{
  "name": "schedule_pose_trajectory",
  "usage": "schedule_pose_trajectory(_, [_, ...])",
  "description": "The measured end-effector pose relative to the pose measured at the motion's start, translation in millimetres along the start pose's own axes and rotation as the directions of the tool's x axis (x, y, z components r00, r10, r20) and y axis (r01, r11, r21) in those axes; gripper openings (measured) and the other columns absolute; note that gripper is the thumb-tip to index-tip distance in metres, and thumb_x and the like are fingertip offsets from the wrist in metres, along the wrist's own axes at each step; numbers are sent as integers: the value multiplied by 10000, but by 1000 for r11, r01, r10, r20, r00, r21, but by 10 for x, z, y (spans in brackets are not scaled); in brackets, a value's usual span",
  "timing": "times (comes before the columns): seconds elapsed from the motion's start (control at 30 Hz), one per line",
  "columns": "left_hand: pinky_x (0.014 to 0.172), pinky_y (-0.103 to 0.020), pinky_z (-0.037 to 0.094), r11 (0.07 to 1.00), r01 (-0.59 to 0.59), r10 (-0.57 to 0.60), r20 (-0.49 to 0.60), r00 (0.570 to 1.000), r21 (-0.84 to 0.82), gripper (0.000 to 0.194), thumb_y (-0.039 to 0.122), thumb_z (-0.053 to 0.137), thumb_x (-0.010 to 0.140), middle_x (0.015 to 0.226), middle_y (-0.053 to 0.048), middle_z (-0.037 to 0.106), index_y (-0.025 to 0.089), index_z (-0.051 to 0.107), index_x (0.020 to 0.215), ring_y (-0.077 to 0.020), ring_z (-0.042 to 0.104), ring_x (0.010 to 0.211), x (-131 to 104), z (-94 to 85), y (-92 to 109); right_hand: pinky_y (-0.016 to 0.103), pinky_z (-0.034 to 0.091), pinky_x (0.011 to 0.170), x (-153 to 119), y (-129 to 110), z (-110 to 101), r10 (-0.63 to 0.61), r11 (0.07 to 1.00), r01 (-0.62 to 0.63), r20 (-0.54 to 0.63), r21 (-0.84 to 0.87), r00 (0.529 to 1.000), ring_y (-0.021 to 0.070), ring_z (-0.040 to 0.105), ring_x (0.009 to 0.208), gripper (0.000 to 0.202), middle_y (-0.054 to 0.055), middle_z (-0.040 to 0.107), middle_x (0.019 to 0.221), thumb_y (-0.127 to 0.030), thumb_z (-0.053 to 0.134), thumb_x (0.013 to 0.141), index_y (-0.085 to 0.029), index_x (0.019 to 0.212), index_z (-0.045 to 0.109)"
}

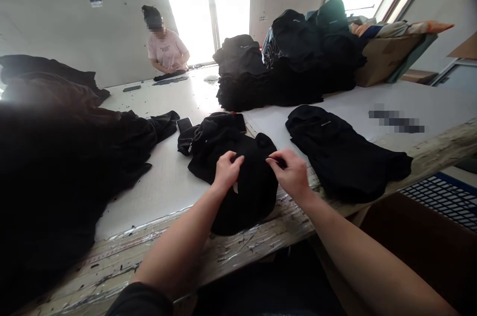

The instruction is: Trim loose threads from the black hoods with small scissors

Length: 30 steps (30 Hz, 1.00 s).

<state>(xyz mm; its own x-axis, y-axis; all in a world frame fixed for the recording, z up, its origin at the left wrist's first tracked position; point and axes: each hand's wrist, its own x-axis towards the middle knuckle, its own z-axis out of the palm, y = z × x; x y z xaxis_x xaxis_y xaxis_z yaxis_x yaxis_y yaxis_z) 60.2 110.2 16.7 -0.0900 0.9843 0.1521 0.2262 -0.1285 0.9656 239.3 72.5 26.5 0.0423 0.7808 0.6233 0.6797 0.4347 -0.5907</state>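
Note:
A black garment [244, 201] lies bunched at the front edge of the white table, between my two hands. My left hand [228, 169] is closed on its cloth near the middle, with a small white tag just below the fingers. At the garment's right side my right hand [288, 169] pinches a bit of the black fabric between thumb and fingers. Further right, another black garment [335, 149] with a small light print rests flat, not touched by either hand.
A large dark cloth pile [55, 167] covers the table's left. Stacked black garments [290, 67] and a cardboard box [387, 57] stand at the back right. A phone [184, 125] lies behind the garment. Across the table is a person [169, 52]. A blue crate [443, 197] sits lower right.

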Motion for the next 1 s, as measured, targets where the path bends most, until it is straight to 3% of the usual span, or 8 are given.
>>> schedule_pose_trajectory(0.13, [732,-298,511,955,47,-61,-38,997,-291,298,450,523,841,920,-35,685,198,597,981,-172,653,813,-203,-318,112,281,484,625,-123,-497,-545,-294,907,298,-60,296,954,162,580,721,153,32,581,778,-87,640,769,-202,862,603])
schedule_pose_trajectory(0.2, [736,-290,518,868,192,-227,-22,974,-459,272,385,617,789,966,-54,692,189,606,976,-171,660,824,-399,-551,19,238,469,565,-314,-672,-637,-403,839,265,214,476,890,128,568,659,162,24,571,768,-69,627,771,-196,869,610])
schedule_pose_trajectory(0.33, [627,-302,515,780,413,-496,-62,866,-471,250,205,711,698,836,-93,686,130,624,920,-180,650,690,-769,-922,-266,189,416,471,-662,-664,-475,-436,835,10,651,550,622,88,545,580,107,26,598,791,-166,695,742,-171,828,630])
schedule_pose_trajectory(0.47, [750,-283,491,938,274,-333,-336,881,-212,277,309,675,775,939,-43,663,197,613,1020,-157,629,828,-975,-1012,-235,231,451,581,-674,-490,-268,-233,895,-74,601,441,765,117,568,652,22,25,608,749,-154,628,799,-172,789,623])
schedule_pose_trajectory(0.57, [725,-321,482,968,139,-89,-234,968,207,301,461,607,806,848,-51,651,186,640,923,-198,614,786,-1018,-867,-93,252,450,586,-545,-476,-186,-109,925,-99,507,367,855,126,563,646,65,18,614,726,-146,594,819,-183,769,612])
schedule_pose_trajectory(0.7, [716,-353,448,836,31,34,-108,994,548,296,436,691,719,872,-70,634,193,627,875,-251,593,821,-977,-611,-65,278,507,636,-447,-504,-30,-85,936,-121,546,331,833,157,617,740,96,36,663,855,-169,629,795,-197,886,642])
schedule_pose_trajectory(0.87, [649,-293,459,927,83,-94,11,996,366,159,342,592,813,747,-30,655,189,637,811,-183,601,680,-987,-578,-66,346,552,729,-430,-433,95,34,979,-131,517,153,855,216,620,916,431,104,572,1181,-178,706,716,-187,1123,564])
schedule_pose_trajectory(1.0, [637,-252,477,984,174,-171,87,981,-32,236,386,633,805,787,-30,681,169,650,896,-159,614,691,-1113,-645,50,309,544,677,-387,-556,9,-21,982,-70,467,177,884,159,599,765,226,65,560,1025,-163,629,786,-188,1002,569])
